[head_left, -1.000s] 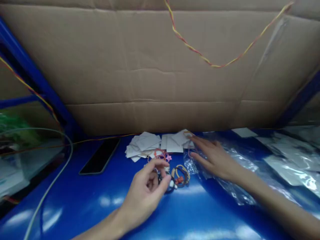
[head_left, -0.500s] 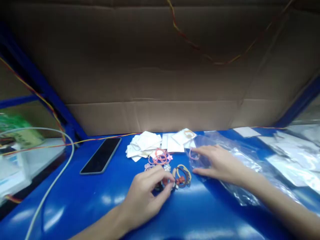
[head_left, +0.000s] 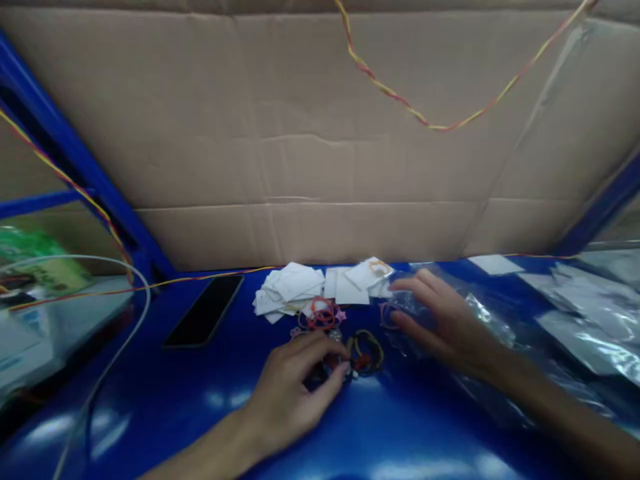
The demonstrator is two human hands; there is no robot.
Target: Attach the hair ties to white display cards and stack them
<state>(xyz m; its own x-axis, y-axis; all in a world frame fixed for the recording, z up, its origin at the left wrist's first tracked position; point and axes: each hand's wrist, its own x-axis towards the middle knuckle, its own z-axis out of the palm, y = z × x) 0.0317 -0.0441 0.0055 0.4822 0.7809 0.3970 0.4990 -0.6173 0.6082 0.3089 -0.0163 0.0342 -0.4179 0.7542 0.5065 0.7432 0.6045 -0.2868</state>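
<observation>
My left hand (head_left: 295, 390) rests on the blue table (head_left: 210, 413), thumb and fingers pinched together on a small dark hair tie with a bead (head_left: 335, 365). Right beside it lies a coil of yellow and dark hair ties with red beads (head_left: 367, 350). An orange and pink bunch of ties (head_left: 323, 315) lies just behind. My right hand (head_left: 443, 320) lies with its fingers stretched out over a clear plastic bag (head_left: 480, 320), touching it. A pile of white cards (head_left: 320, 285) sits behind the ties.
A black phone (head_left: 204, 319) lies to the left. A cardboard wall (head_left: 320, 147) closes the back, with a red-yellow wire (head_left: 430, 123) hanging across it. More clear bags (head_left: 585, 313) lie at the right. A white cable (head_left: 120, 340) curves at the left.
My left hand has lowered and closed its fingers on the dark tie. My right hand drew back from the cards, then shifted slightly back again over the bag.
</observation>
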